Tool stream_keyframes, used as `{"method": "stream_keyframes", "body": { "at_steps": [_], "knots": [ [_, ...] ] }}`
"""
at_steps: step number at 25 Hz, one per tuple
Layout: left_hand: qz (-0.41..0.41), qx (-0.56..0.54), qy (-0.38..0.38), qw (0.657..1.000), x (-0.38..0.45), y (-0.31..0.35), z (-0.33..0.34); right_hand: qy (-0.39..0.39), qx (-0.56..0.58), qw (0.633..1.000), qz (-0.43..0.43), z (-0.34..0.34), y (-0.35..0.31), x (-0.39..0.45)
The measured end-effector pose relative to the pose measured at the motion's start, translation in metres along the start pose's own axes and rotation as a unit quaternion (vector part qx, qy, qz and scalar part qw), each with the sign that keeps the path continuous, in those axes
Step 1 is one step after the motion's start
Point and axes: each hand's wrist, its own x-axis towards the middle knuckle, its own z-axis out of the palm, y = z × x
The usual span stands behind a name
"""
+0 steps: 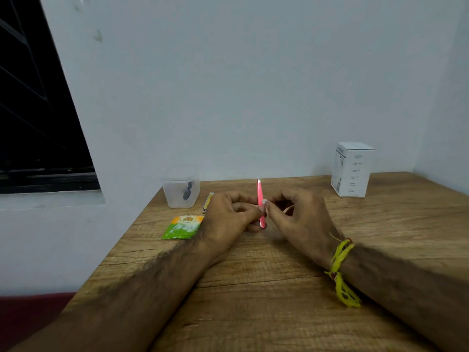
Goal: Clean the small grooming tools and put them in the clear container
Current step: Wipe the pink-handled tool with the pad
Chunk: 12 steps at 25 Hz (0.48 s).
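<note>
Fingers (250, 212) of the left hand (228, 217) pinch the pink tweezers (261, 203) upright; right hand (299, 219) fingers pinch a small white wipe against them.

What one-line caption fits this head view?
Left hand holds pink tweezers upright while right hand wipes them, clear container behind.

Pink tweezers (260, 203), green-and-orange sachet (182, 227), wood-grain brown table (253, 288), white box (351, 168), yellow wrist thread (341, 270).

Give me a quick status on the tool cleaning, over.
Left hand holds pink tweezers upright; right hand pinches a wipe on them. Container holds one dark tool. Nothing in the way.
</note>
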Motion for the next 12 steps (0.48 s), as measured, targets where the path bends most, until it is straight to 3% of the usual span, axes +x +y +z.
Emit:
{"method": "stream_keyframes", "body": {
  "at_steps": [3,6,12],
  "knots": [
    [0.001,0.006,0.027,1.0,0.002,0.0,0.0,0.051,0.03,0.998,0.021,0.002,0.003,0.005],
    [0.0,0.033,0.033,0.999,0.005,0.002,0.001,0.058,0.047,0.992,0.104,0.009,0.013,0.014],
    [0.026,0.099,0.045,0.994,0.001,0.004,0.006,0.089,0.026,0.98,0.177,0.016,0.007,0.027]
  ]
}}
